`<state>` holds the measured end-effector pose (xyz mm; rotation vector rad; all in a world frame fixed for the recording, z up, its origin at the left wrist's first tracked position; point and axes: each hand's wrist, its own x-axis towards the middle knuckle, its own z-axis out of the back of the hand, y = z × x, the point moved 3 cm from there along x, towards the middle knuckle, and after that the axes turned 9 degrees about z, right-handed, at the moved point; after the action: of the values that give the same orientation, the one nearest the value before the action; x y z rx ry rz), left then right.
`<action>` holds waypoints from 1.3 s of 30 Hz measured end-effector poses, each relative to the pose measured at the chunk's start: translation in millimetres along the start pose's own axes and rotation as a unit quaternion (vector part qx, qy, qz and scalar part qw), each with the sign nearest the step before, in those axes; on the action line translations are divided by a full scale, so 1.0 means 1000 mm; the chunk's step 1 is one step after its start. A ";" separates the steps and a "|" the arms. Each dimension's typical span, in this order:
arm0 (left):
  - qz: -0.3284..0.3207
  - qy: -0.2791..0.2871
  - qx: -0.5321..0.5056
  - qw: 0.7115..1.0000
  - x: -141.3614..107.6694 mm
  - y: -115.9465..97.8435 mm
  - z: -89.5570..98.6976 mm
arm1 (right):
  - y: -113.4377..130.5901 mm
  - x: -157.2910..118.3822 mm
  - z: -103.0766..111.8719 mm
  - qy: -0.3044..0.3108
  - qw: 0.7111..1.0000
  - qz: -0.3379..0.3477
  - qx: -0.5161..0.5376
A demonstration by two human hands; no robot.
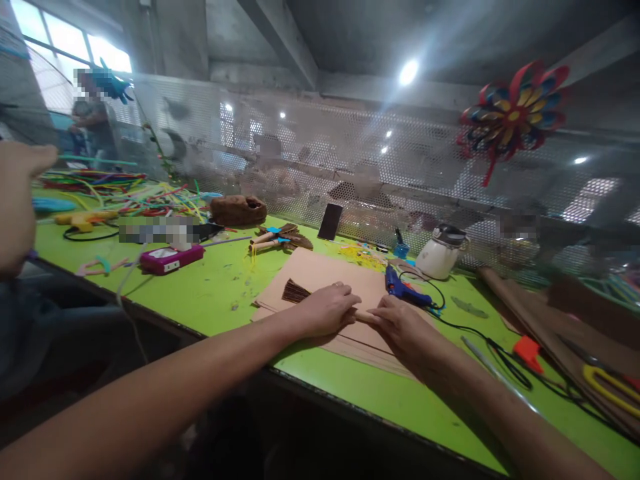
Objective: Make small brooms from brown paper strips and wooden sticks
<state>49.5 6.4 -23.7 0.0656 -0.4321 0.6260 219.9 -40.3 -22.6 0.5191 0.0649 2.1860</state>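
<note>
My left hand (329, 308) is closed over a rolled tan paper stick (367, 316), and much of the roll is hidden beneath it. A dark brown pleated or fringed piece (295, 291) sticks out to the left of that hand; whether it joins the roll is hidden. At the roll's right end, my right hand (397, 321) grips it between thumb and fingers. Both hands rest on a stack of tan paper sheets (305, 270). Just beyond the right hand lies a blue glue gun (407, 288) with a black cord.
On the green table (235, 280) are a magenta box (171, 259), brown handled pieces with blue bands (280, 238), a phone-like dark slab (331, 221), a white jug (441, 253), an orange object (529, 353) and yellow-handled scissors (613, 390). Another person's arm (20, 200) is at far left.
</note>
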 end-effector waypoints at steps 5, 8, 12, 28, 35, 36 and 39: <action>0.033 0.013 -0.007 0.999 0.005 0.005 -0.004 | -0.003 0.001 -0.002 0.010 0.999 -0.001 -0.045; 0.040 0.023 -0.018 0.999 0.008 0.009 -0.005 | -0.007 0.004 -0.003 -0.001 0.998 0.005 -0.066; 0.041 0.028 -0.038 0.998 0.008 0.011 -0.002 | -0.011 0.004 -0.003 -0.016 0.995 -0.038 -0.086; 0.043 0.053 -0.070 0.995 -0.002 0.006 0.013 | 0.003 0.002 0.002 -0.020 1.000 0.000 -0.022; 0.050 0.064 -0.050 0.995 0.003 0.011 0.007 | -0.002 0.000 0.002 0.005 1.000 -0.003 -0.003; 0.050 0.064 -0.050 0.995 0.003 0.012 0.006 | -0.003 0.000 0.002 0.004 1.000 -0.006 -0.009; 0.055 0.056 -0.050 0.996 0.003 0.015 0.005 | -0.004 0.002 0.000 -0.012 0.999 -0.018 -0.031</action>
<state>40.8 19.1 -19.2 -0.0883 -0.3586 0.7110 222.4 -36.2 -22.6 0.5050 -0.0067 2.1386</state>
